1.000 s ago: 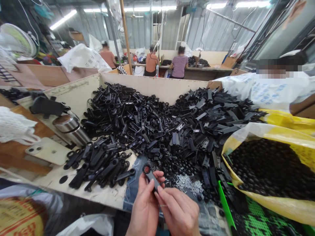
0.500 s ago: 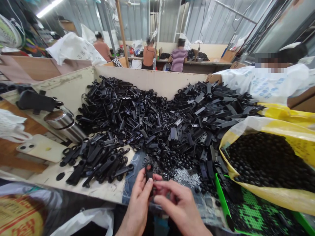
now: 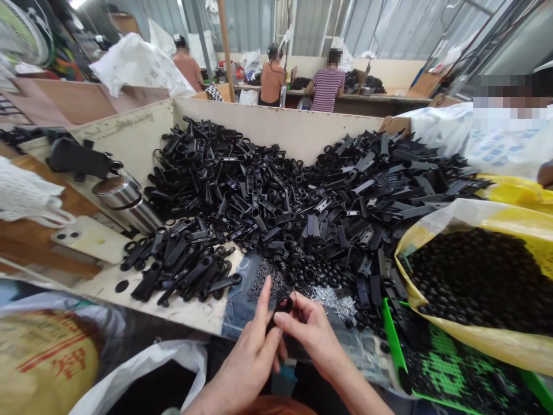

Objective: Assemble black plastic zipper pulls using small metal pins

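Observation:
Both my hands meet at the bottom centre over the table's front edge. My left hand (image 3: pixel 250 360) grips a small black plastic part (image 3: pixel 280 305) with a ring end, its index finger stretched up beside the part. My right hand (image 3: pixel 313 337) pinches the same part from the right. Just beyond my fingers lie small metal screws (image 3: pixel 328 297) and black rings. A big heap of black plastic parts (image 3: pixel 294 196) fills the boxed table behind them. A smaller pile of assembled black levers (image 3: pixel 181 268) lies to the left.
A yellow sack of small black pieces (image 3: pixel 475 276) stands at right above a green crate (image 3: pixel 391 340). A steel flask (image 3: pixel 125 204) and a phone (image 3: pixel 88 239) lie at left. White bags sit below left. A person sits at right; three others work at the far bench.
My hands have shifted slightly right and turned the black part, so it now stands lower between my fingers. The view has tilted down a little.

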Available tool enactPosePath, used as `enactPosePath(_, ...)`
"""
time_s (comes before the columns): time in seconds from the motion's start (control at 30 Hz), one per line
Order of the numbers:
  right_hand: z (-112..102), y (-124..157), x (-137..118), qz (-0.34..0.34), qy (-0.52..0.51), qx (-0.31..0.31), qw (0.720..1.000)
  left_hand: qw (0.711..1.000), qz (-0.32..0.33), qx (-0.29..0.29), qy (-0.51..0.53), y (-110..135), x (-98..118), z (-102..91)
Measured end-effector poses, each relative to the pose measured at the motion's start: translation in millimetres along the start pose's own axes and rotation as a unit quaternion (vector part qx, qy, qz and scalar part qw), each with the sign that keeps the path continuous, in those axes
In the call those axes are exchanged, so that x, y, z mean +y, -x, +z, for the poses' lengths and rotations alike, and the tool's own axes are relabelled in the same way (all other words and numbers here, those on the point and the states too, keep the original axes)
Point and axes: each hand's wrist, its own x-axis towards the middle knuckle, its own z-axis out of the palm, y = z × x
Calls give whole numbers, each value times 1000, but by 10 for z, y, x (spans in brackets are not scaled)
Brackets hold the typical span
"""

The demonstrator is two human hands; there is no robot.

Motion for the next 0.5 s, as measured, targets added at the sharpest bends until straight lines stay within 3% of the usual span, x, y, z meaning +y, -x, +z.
enactPosePath(0.13, -67, -11, 47, -26, -27, 37, 999, 994, 31, 71, 72, -42, -9, 11)
enactPosePath(0.3, -94, -26, -31, -34, -58, 17, 998, 985, 121, 95, -78, 30, 1, -20)
enactPosePath(0.43, 46, -57, -20, -53, -29, 41, 997, 927, 258, 197, -188, 33, -18, -1)
enactPosePath(0.5, 132, -87, 25, -51, -26, 65, 996, 905, 282, 235, -214, 5, -39, 10)
